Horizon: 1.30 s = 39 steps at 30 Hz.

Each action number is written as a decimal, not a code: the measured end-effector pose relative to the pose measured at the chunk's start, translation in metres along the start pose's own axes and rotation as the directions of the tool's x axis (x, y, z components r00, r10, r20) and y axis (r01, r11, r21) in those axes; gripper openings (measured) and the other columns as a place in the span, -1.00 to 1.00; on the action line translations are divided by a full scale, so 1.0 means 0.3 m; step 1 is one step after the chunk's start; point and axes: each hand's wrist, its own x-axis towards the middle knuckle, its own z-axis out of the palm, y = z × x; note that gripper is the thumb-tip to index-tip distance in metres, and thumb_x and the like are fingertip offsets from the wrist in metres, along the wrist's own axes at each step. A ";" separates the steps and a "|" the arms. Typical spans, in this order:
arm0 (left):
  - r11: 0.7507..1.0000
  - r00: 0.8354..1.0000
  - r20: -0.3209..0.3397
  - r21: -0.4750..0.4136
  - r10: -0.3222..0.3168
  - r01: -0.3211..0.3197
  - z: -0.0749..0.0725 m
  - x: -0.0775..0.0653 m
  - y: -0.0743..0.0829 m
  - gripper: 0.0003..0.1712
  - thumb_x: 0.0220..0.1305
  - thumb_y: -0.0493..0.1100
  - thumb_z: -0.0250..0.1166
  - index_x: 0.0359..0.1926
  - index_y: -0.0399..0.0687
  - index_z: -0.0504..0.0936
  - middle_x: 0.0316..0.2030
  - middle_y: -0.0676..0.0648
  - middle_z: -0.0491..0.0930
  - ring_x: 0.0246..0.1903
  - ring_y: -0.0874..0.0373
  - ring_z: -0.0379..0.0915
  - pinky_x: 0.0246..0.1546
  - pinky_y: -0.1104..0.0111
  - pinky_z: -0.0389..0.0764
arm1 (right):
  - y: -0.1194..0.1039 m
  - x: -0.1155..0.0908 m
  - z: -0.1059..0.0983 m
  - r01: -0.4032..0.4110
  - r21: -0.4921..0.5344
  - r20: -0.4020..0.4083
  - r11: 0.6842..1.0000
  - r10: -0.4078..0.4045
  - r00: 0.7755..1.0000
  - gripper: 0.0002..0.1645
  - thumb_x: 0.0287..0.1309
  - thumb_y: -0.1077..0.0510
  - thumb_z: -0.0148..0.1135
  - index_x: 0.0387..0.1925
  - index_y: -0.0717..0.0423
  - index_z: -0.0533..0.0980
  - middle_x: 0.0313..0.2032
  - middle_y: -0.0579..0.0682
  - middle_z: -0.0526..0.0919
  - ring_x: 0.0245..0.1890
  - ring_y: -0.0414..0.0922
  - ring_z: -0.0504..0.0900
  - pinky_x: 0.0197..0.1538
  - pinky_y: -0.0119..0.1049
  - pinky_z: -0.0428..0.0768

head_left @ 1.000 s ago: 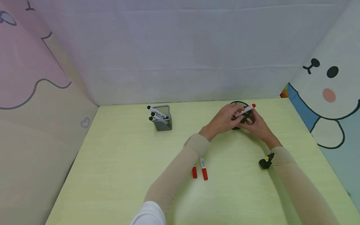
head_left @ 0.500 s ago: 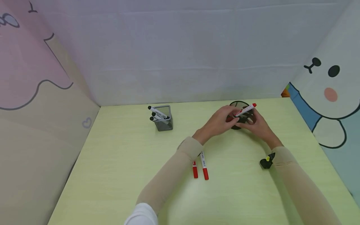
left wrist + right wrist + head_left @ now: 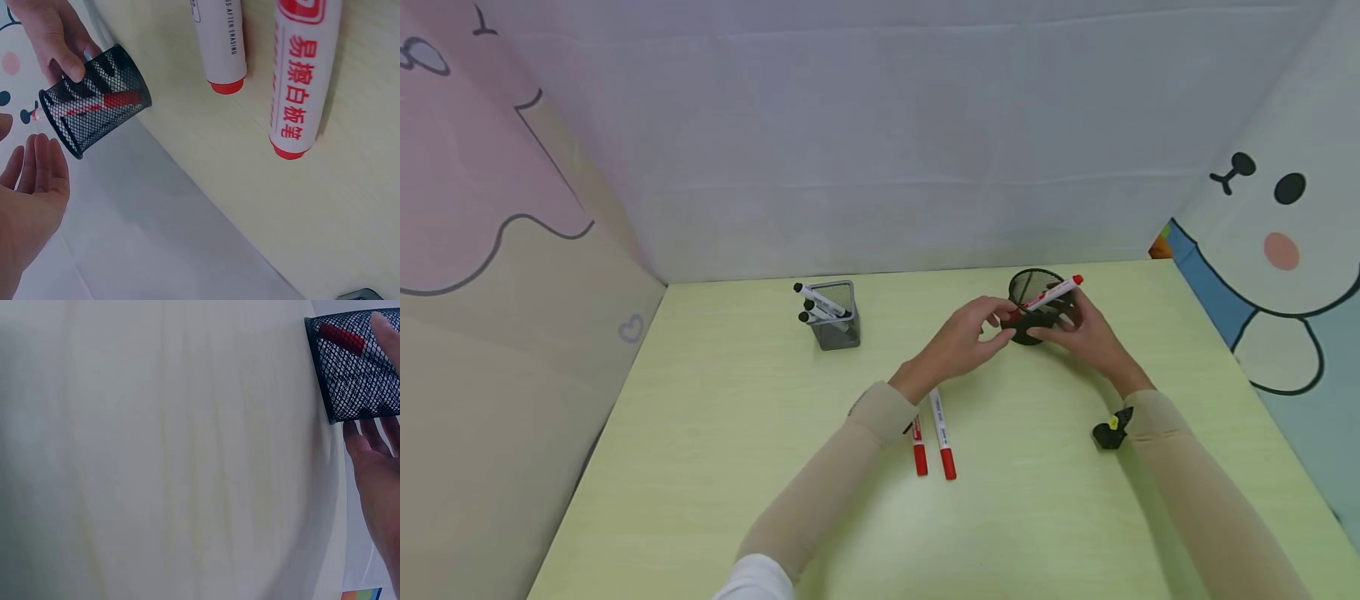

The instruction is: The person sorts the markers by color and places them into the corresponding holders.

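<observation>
A round black mesh pen holder (image 3: 1028, 337) stands at the back right, with a red-capped whiteboard marker (image 3: 1054, 293) leaning in it, its cap over the rim. My right hand (image 3: 1093, 337) grips the holder's right side; in the right wrist view thumb and fingers (image 3: 369, 434) lie on opposite sides of the mesh (image 3: 353, 387). My left hand (image 3: 958, 337) is just left of the holder, fingers loosely bent with nothing held. The left wrist view shows a gap between those fingers (image 3: 42, 159) and the mesh wall (image 3: 94, 125).
Two more red-capped markers, one (image 3: 941, 421) beside the other (image 3: 919, 454), lie on the pale table (image 3: 700, 467) near my left forearm. A square mesh holder (image 3: 841, 335) with several black-capped markers stands at the back left. Behind the table hangs a white cloth (image 3: 880, 167).
My left hand has let go of the marker in the round holder and drawn back left. The two lying markers show more. My right hand keeps its grip on the holder.
</observation>
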 end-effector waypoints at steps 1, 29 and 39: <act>1.000 1.000 -0.003 -0.002 0.003 -0.003 -0.002 -0.007 -0.002 -0.57 0.48 -0.20 0.27 0.27 -0.27 0.52 0.07 -0.17 0.62 -0.02 0.06 0.56 -0.06 0.51 0.53 | 0.000 0.000 0.000 -0.003 0.002 -0.001 1.000 0.003 1.000 -0.02 0.23 0.31 0.44 0.52 0.04 0.10 0.44 0.18 0.22 0.48 -0.09 0.22 0.43 -0.31 0.30; 0.983 0.980 -0.084 -0.005 -0.181 0.181 -0.028 -0.222 0.006 -0.54 0.44 -0.24 0.31 0.29 -0.23 0.50 0.03 -0.13 0.62 0.02 0.03 0.55 0.03 0.36 0.58 | -0.016 -0.002 -0.003 -0.046 0.024 -0.003 0.999 0.046 0.999 0.07 0.20 0.35 0.45 0.57 0.12 0.02 0.54 0.19 0.13 0.55 0.03 0.12 0.41 -0.35 0.30; 0.961 0.954 -0.119 -0.024 -0.276 0.275 -0.036 -0.280 0.009 -0.55 0.43 -0.27 0.31 0.28 -0.28 0.50 0.06 -0.21 0.60 0.05 -0.06 0.53 0.06 0.23 0.59 | -0.017 -0.004 0.002 -0.044 0.033 -0.004 0.998 0.044 0.999 0.07 0.19 0.33 0.47 0.56 0.13 0.04 0.52 0.19 0.16 0.54 0.01 0.14 0.41 -0.35 0.30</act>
